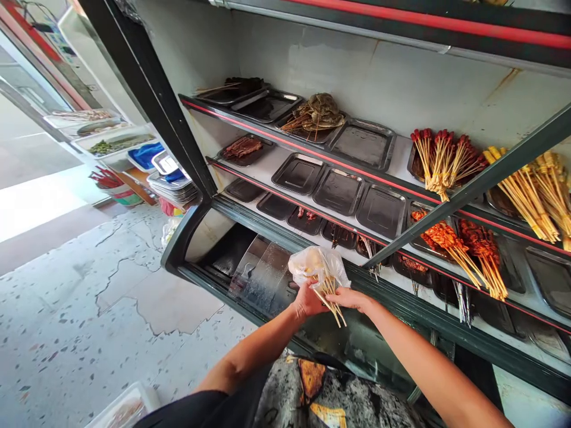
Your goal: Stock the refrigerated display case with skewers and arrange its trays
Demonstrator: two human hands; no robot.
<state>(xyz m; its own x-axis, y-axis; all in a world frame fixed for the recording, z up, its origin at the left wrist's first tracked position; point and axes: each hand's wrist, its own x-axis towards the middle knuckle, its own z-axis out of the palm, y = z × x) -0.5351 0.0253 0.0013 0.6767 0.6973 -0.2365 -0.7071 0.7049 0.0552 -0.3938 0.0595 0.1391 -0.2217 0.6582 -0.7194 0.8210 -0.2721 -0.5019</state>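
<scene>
A clear plastic bag (pixel 319 266) with pale food on wooden skewers (pixel 331 300) sits between my two hands, in front of an open display fridge. My left hand (pixel 307 301) is closed on the bag's lower left side. My right hand (pixel 350 298) is closed on the skewer sticks that poke out below the bag. Both hands are held just above the fridge's front rim (pixel 401 312).
The fridge shelves carry dark metal trays (pixel 339 190), some bare, some with skewers (pixel 446 156) of meat and other food. A slanted door bar (pixel 468 187) crosses the right side. Stacked trays (pixel 172 184) and tubs stand at the left. A white container (pixel 125 409) lies on the cracked floor.
</scene>
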